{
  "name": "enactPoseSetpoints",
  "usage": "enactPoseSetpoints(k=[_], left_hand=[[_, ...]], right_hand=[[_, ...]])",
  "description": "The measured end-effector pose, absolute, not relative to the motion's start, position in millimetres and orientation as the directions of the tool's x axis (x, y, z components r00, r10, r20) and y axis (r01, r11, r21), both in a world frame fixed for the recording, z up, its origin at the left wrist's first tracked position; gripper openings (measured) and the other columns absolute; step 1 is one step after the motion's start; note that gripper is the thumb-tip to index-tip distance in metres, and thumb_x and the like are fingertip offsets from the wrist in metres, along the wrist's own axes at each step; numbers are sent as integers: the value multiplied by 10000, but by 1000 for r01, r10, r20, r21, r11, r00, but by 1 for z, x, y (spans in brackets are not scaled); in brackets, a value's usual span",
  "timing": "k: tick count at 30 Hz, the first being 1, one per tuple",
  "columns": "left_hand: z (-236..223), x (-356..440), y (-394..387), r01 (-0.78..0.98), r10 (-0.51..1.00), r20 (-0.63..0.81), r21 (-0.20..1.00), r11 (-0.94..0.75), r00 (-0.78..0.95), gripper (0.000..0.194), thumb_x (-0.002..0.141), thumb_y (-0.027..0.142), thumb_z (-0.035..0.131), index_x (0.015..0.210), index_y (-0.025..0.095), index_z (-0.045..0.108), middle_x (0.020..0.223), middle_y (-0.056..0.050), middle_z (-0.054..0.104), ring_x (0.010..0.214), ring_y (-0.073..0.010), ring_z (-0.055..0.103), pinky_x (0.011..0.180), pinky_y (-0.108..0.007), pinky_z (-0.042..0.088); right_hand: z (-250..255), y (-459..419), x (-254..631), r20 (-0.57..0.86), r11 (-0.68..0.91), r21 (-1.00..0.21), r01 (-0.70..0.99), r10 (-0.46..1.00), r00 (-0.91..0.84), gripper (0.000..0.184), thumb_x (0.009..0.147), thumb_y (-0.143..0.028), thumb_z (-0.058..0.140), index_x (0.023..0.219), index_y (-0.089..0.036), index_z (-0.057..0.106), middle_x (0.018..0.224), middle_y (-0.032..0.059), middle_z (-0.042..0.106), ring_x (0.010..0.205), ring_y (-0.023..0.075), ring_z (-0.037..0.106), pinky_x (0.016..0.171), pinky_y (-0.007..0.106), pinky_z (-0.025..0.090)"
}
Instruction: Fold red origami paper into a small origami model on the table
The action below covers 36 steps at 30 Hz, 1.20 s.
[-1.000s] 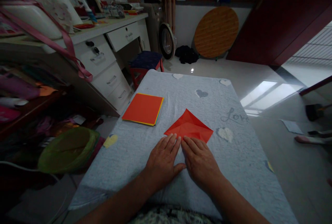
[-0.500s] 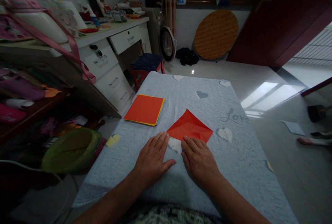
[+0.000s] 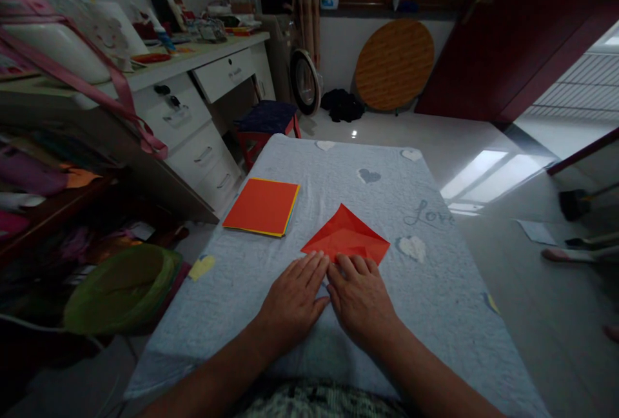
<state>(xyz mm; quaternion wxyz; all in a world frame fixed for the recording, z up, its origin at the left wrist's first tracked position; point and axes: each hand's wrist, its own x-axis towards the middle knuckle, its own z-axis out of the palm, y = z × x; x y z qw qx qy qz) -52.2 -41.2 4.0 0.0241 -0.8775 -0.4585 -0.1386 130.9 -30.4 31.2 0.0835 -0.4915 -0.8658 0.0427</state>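
Observation:
A folded sheet of red origami paper (image 3: 344,231) lies on the cloth-covered table (image 3: 435,315), one corner pointing away from me and creases showing across it. My left hand (image 3: 297,295) rests flat with its fingertips at the paper's near left edge. Beside it, my right hand (image 3: 360,292) lies with outstretched fingers over the near edge. The hands nearly touch, and their fingers cover part of that edge. To the left sits a stack of square coloured paper (image 3: 264,206), red on top with yellow showing beneath.
A green-lined bin (image 3: 120,289) stands left of the table. Beyond it are a white desk (image 3: 193,134) with drawers and a stool (image 3: 265,118). A washing machine (image 3: 305,82) has its door open at the back. A round wooden tabletop (image 3: 395,64) leans against the wall.
My left hand has shifted toward my right hand along the paper's near edge, closing the gap between them. The whole view has moved slightly. The paper stays in place on the cloth.

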Motion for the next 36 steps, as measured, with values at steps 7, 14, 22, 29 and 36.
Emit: enactPoseSetpoints(k=[7, 14, 22, 29, 36], left_hand=[[8, -49, -42, 852, 855, 188, 123, -509, 484, 508, 950, 470, 524, 1400, 234, 524, 1431, -84, 562, 1317, -261, 502, 1113, -423, 382], [10, -47, -43, 864, 873, 149, 137, -484, 465, 534, 929, 444, 584, 1417, 244, 505, 1458, -87, 524, 1342, -275, 469, 1127, -445, 374], [7, -48, -44, 865, 873, 149, 134, -483, 465, 578, 901, 405, 623, 1436, 242, 476, 1468, -110, 504, 1352, -299, 457, 1111, -478, 394], [17, -49, -33, 830, 875, 145, 276, -484, 462, 443, 889, 306, 614, 1309, 174, 568, 1365, -143, 581, 1260, -309, 539, 1061, -492, 458], [26, -18, 1, 770, 903, 139, 480, -420, 406, 598, 873, 172, 571, 1444, 190, 394, 1449, -149, 494, 1293, -270, 542, 1014, -422, 514]], right_hand=[[22, -42, 155, 159, 499, -181, 848, 866, -475, 396, 947, -270, 567, 1339, -207, 558, 1349, 83, 606, 1172, 288, 519, 1024, 478, 368], [22, -53, 183, 169, 453, -160, 877, 888, -428, 424, 948, -315, 572, 1360, -218, 567, 1409, 80, 584, 1240, 312, 503, 1053, 505, 361], [17, -72, 213, 211, 422, -149, 894, 897, -388, 416, 939, -308, 579, 1348, -233, 585, 1422, 56, 581, 1250, 311, 503, 1069, 501, 333], [42, -45, 221, 132, 400, -394, 827, 915, -380, 164, 942, -248, 546, 959, -224, 708, 1100, 66, 709, 1007, 230, 608, 900, 392, 462], [32, -1, 195, 192, 297, -346, 890, 951, -243, 124, 825, -253, 650, 928, -184, 652, 1044, 111, 637, 982, 276, 546, 860, 418, 449]])
